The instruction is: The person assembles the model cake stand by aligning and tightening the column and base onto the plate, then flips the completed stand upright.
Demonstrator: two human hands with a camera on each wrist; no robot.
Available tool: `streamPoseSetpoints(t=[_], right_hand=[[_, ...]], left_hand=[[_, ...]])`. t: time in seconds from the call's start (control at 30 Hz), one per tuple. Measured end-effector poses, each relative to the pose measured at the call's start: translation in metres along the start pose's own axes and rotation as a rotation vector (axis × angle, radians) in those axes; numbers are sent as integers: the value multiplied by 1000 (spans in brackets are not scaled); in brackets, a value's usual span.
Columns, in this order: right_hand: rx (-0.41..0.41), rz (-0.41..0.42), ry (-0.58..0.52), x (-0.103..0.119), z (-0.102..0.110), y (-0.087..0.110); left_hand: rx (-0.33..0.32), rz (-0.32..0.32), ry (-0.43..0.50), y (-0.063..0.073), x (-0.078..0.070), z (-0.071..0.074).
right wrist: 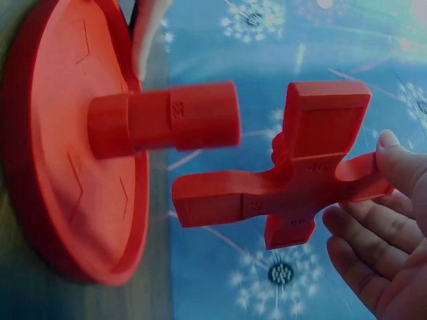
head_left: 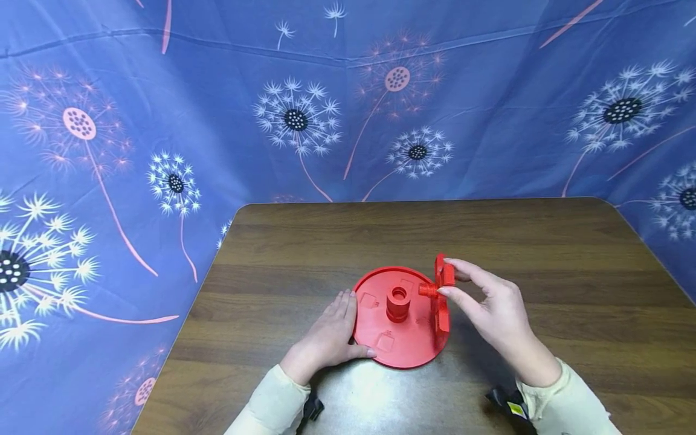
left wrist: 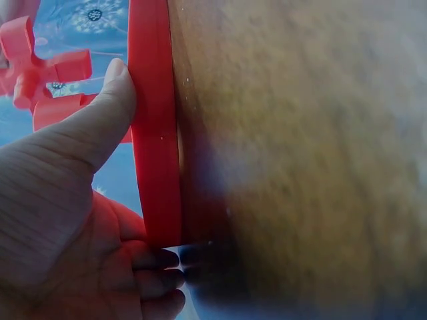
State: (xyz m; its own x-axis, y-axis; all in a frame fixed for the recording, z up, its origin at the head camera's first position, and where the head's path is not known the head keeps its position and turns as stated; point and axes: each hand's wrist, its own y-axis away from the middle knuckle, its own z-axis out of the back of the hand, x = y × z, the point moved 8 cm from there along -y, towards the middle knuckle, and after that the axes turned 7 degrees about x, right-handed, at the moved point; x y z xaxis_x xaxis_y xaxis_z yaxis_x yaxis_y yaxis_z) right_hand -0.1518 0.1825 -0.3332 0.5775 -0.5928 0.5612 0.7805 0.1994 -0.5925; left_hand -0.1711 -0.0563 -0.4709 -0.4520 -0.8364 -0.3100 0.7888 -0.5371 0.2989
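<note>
A round red base (head_left: 410, 350) with a raised rim lies on the table. From its middle rises a short red hollow post (head_left: 398, 309), marked with small characters in the right wrist view. My left hand (head_left: 325, 333) rests against the base's left side, fingers straight along the rim and thumb at the front edge. Between thumb and fingers my right hand (head_left: 497, 308) pinches one arm of a red cross-shaped piece (right wrist: 310, 177). That piece is held upright above the right part of the base, apart from the post, with a short peg (head_left: 428, 290) pointing left.
The brown wooden table (head_left: 261, 260) extends around the base on all sides. Behind it hangs a blue cloth (head_left: 217, 109) printed with dandelions. A dark strap (head_left: 312, 406) shows at the left wrist and another (head_left: 511, 403) at the right.
</note>
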Motion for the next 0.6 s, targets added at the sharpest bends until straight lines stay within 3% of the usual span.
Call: streamPoseSetpoints(t=[0.13, 0.6], right_hand=[[50, 104, 30, 12, -17, -9], [250, 332, 214, 41, -62, -23]], left_hand=[[-5, -6, -2, 0, 0, 1], [-3, -1, 15, 2, 0, 1]])
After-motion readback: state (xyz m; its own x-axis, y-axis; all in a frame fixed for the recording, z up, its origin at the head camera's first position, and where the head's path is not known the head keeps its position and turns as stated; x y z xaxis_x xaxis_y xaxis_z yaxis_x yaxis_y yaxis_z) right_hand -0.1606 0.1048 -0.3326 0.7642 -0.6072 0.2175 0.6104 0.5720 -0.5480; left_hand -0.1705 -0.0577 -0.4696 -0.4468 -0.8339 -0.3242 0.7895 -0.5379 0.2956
